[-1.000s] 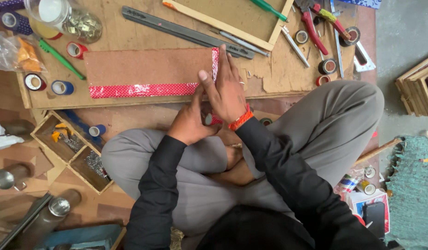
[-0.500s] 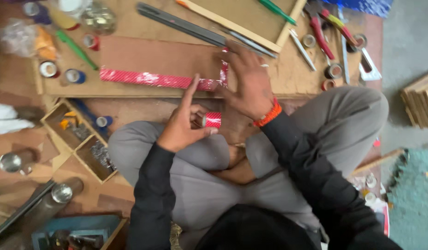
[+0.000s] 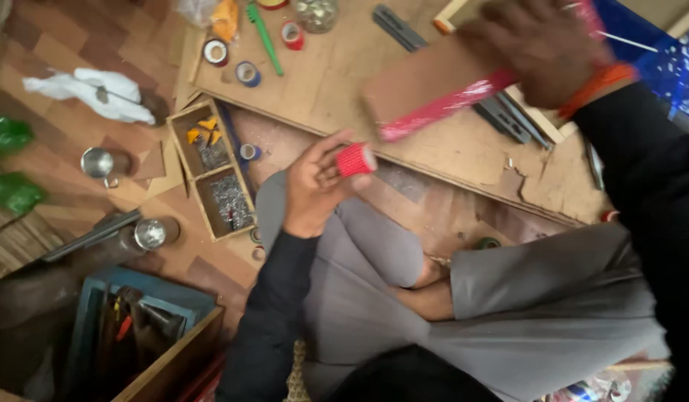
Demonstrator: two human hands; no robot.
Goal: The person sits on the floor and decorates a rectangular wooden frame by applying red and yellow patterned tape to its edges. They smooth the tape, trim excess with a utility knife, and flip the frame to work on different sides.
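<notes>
My left hand [image 3: 320, 186] holds a small roll of red glitter tape [image 3: 355, 159] above my left knee. My right hand [image 3: 536, 46], with an orange band at the wrist, is blurred and rests on the far end of a brown cardboard piece [image 3: 428, 83]. That piece has a strip of red glitter tape [image 3: 447, 105] along its near edge and lies tilted on the wooden work board [image 3: 337, 82]. I sit cross-legged in grey trousers behind the board.
Several tape rolls [image 3: 215, 52] and a green tool [image 3: 265, 37] lie at the board's left end. A wooden compartment box [image 3: 212, 167] of small parts sits beside my knee. Metal cups [image 3: 99, 162], a white cloth [image 3: 99, 93] and a blue tool crate [image 3: 132, 316] stand at left.
The view has swung left and tilted. My right hand has moved away from my left hand up onto the cardboard piece. My left hand keeps the red tape roll, now raised.
</notes>
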